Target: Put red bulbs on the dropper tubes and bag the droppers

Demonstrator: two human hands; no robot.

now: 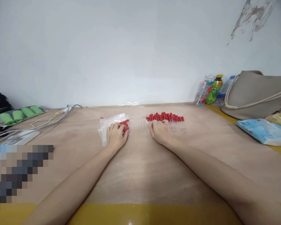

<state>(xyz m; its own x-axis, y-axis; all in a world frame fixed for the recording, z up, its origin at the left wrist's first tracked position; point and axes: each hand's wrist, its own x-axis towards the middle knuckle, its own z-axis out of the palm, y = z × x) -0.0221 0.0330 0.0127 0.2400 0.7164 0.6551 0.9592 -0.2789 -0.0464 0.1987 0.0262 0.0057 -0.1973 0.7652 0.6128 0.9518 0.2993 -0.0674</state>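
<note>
Red rubber bulbs top a row of glass droppers (168, 119) lying side by side on the wooden table (140, 175), near the wall. Each dropper's long axis runs from the person toward the wall, bulb at the far end and clear tip pointing back at the person. The row is too crowded to count. The right hand (159, 131) rests palm down on the left end of the row, fingers bent over the bulbs; whether it grips one cannot be told. The left hand (115, 135) lies on a small heap of clear plastic bags (107, 123), fingers curled against a few more red droppers there; its grip is likewise unclear. Three bottles (213, 89) stand at the right by a beige bag (255, 93), their labels too small to read. Four green rolls (21, 114) lie far left.
</note>
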